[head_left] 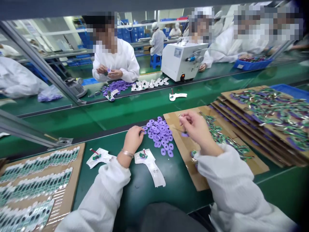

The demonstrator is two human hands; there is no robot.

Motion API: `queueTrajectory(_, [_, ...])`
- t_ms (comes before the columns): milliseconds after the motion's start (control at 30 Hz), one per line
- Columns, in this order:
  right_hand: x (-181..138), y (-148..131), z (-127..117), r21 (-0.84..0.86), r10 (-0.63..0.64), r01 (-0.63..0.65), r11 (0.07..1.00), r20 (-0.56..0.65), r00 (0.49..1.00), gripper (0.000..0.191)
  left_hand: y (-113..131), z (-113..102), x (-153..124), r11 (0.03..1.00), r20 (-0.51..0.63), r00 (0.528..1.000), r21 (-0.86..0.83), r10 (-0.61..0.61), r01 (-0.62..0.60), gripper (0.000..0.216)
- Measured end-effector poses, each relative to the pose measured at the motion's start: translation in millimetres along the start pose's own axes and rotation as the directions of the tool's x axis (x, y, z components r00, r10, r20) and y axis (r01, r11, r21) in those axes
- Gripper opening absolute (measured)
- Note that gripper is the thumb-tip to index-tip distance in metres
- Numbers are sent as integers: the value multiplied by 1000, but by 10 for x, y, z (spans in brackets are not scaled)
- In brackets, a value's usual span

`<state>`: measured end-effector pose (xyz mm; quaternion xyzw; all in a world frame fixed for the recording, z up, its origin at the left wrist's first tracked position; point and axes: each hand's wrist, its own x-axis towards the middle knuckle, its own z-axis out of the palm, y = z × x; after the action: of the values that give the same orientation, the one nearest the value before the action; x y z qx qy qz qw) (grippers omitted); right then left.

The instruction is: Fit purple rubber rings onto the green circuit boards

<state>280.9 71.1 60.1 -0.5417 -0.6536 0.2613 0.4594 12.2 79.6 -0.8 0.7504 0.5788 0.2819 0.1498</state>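
My left hand (133,138) rests on the green mat with its fingers pinched at the left edge of a pile of small purple rings (160,134); it seems to grip one ring. My right hand (194,127) hovers over a brown cardboard sheet (190,167), fingers pinched on a small part I cannot make out. A purple ring (184,134) lies just below it. Two white plastic housings (150,162) (99,157) with small green parts lie close to my left wrist.
Cardboard sheets stacked with green and purple parts (267,112) fill the right. Trays of green boards (33,187) lie at lower left. A green conveyor belt (135,108) carries a white housing (177,95). Across it sit co-workers in white coats and a white machine (181,61).
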Motion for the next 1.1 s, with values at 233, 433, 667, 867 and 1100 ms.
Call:
queueTrajectory(233, [-134,-428,225,156,-80,54,986,163,983,15,-115,193,101,1000,88,996,9,-1,0,18])
queueTrajectory(433, [-40,-646,569,38,-178,174,984,227,957,12,-172,13,1,982,55,996,-168,-73,82,10])
queueTrajectory(667, [110,-756,1020,33,-406,413,910,274,872,16,123,-418,-31,650,58,965,-728,-256,216,35])
queueTrajectory(867, [147,-604,1257,-79,-450,483,872,260,854,16,221,-526,-61,345,109,949,-914,-296,212,51])
queueTrajectory(1100, [926,-142,811,-512,-21,75,856,110,994,37,188,-639,-23,319,58,940,-932,-335,172,39])
